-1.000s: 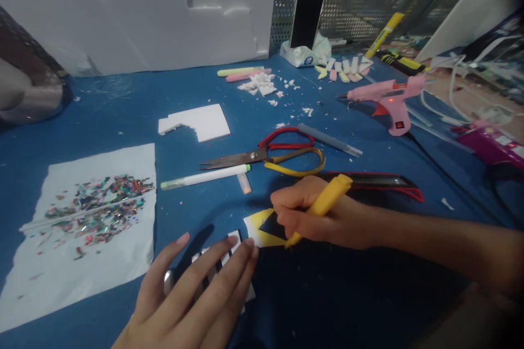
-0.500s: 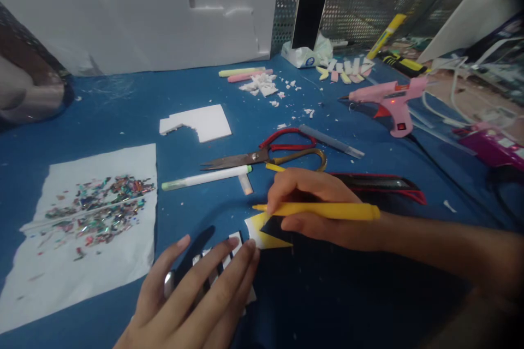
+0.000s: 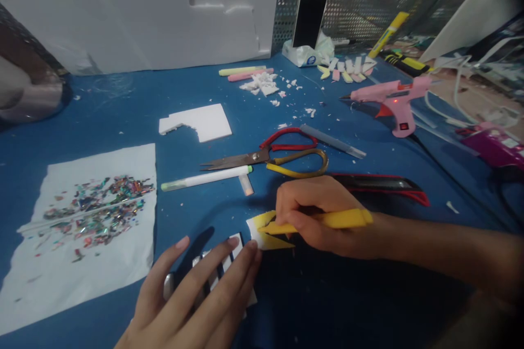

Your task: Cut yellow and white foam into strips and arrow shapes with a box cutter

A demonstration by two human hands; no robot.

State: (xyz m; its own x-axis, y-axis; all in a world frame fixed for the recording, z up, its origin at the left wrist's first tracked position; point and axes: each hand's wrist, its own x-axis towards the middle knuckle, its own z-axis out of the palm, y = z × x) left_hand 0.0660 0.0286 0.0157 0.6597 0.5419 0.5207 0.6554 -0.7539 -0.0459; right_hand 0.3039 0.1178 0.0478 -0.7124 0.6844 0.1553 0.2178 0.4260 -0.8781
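Fingers of the right hand [image 3: 323, 204] are clasping a yellow marker [image 3: 347, 219], pinching it toward the front, its barrel leaning low, and its tip is apparently touching the yellow-and-white piece [image 3: 273, 242]! That piece is lying on the blue table [image 3: 184, 133] between the two hands, a dark wedge parting its yellow end. Across from it, the left hand [image 3: 196, 297] is lying loose and spread, its fingers partly covering some white strips [image 3: 238, 251], a fingertip meeting the piece's white edge. Just beyond, the scissors [image 3: 256, 157] are resting beside a green-ended white pen [image 3: 208, 176], and a red-and-black cutter [image 3: 380, 183] is peeking out behind the right hand. Farther back, a pink glue gun [image 3: 403, 99] is showing a small red light; out left, white paper [image 3: 131, 256] is bearing shiny flakes [image 3: 106, 223].
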